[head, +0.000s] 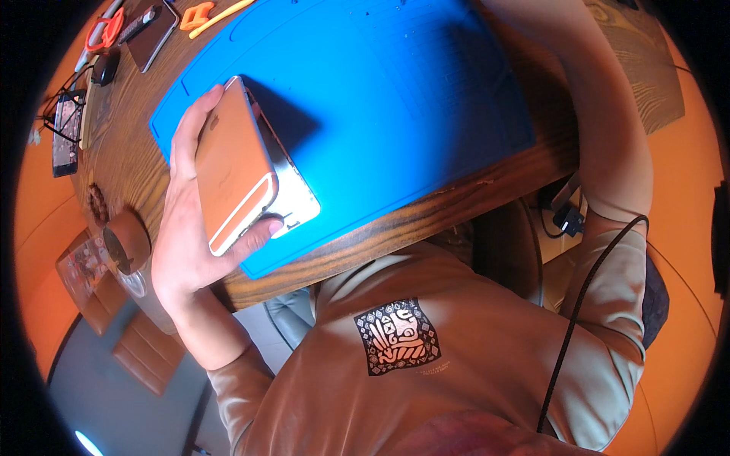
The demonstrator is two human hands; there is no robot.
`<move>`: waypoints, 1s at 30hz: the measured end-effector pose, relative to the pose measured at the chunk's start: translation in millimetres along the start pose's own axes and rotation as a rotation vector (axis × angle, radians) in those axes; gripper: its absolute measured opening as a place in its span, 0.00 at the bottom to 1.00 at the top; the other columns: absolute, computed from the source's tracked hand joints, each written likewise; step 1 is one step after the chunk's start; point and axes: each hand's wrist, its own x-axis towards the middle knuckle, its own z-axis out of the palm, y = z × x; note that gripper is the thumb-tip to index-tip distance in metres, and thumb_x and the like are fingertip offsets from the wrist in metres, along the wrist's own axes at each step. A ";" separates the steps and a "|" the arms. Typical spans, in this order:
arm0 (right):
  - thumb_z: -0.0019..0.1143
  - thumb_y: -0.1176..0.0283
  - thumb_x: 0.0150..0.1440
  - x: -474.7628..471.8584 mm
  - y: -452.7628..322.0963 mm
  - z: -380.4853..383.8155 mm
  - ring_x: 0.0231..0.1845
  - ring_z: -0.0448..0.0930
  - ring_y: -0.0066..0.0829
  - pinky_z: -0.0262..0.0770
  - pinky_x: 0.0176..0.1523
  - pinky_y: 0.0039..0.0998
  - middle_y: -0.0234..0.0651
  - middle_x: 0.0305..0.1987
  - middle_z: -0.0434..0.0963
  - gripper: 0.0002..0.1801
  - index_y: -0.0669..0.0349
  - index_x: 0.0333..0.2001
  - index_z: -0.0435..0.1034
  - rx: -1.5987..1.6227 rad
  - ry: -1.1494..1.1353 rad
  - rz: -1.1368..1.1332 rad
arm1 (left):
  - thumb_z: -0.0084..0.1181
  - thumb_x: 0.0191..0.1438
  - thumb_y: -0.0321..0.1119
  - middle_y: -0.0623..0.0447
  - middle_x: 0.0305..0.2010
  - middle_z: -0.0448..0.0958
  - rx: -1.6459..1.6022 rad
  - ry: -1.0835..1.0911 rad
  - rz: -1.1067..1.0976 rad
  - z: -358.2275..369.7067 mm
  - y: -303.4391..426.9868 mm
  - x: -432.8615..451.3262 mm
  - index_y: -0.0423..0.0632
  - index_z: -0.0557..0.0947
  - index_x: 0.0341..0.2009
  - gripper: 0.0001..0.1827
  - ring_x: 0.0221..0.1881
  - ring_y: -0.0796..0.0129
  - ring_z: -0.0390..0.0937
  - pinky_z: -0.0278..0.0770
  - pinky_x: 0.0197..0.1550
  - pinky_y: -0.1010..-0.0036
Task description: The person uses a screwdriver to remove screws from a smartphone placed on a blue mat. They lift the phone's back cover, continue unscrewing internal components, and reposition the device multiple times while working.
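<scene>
My left hand point(188, 228) holds a gold smartphone point(228, 159) with an Apple logo on its back, tilted over the left part of a blue work mat point(365, 131). The phone stands partly apart: a panel with a shiny metal inner side point(296, 196) spreads away from the gold back housing at an angle. My thumb lies at the lower end between the two parts, and my fingers wrap the housing's far left edge. The inside of the housing is mostly hidden. My right hand is out of view; its forearm reaches past the top edge at the right.
Along the wooden table's point(274, 285) left side lie a dark flat device point(153, 37), an orange plastic piece point(197, 16), a yellow-orange stick point(219, 18), a black phone point(68, 137), a beaded bracelet point(97, 202) and a round brown container point(130, 233). Small dark bits dot the mat's far part.
</scene>
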 end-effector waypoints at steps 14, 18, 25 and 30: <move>0.57 0.70 0.62 2.6 -12.0 -17.0 0.29 0.75 0.23 0.72 0.37 0.27 0.32 0.26 0.69 0.24 0.69 0.60 0.69 -0.231 -0.159 0.029 | 0.78 0.42 0.49 0.38 0.80 0.47 -0.031 0.004 -0.016 1.4 0.7 -0.8 0.35 0.66 0.72 0.57 0.76 0.44 0.59 0.63 0.73 0.53; 0.57 0.68 0.61 3.1 -7.7 -19.4 0.28 0.74 0.26 0.72 0.37 0.28 0.32 0.25 0.69 0.23 0.69 0.58 0.71 -0.325 -0.159 0.049 | 0.78 0.42 0.49 0.38 0.80 0.47 -0.026 0.002 -0.023 1.1 0.2 -0.3 0.34 0.65 0.72 0.58 0.76 0.44 0.59 0.63 0.73 0.53; 0.57 0.68 0.61 2.1 -3.2 -3.0 0.28 0.74 0.27 0.73 0.38 0.28 0.33 0.26 0.70 0.22 0.68 0.57 0.71 -0.408 -0.035 -0.053 | 0.78 0.43 0.48 0.39 0.80 0.46 -0.023 0.006 0.015 1.3 -2.2 -0.4 0.34 0.64 0.73 0.58 0.76 0.43 0.59 0.64 0.73 0.52; 0.57 0.69 0.62 -0.4 -3.2 15.2 0.29 0.73 0.26 0.72 0.38 0.27 0.32 0.26 0.70 0.22 0.68 0.58 0.71 -0.443 0.125 -0.190 | 0.79 0.43 0.47 0.39 0.80 0.45 -0.028 0.009 0.006 0.8 -0.7 -0.3 0.34 0.63 0.73 0.59 0.76 0.43 0.59 0.63 0.73 0.52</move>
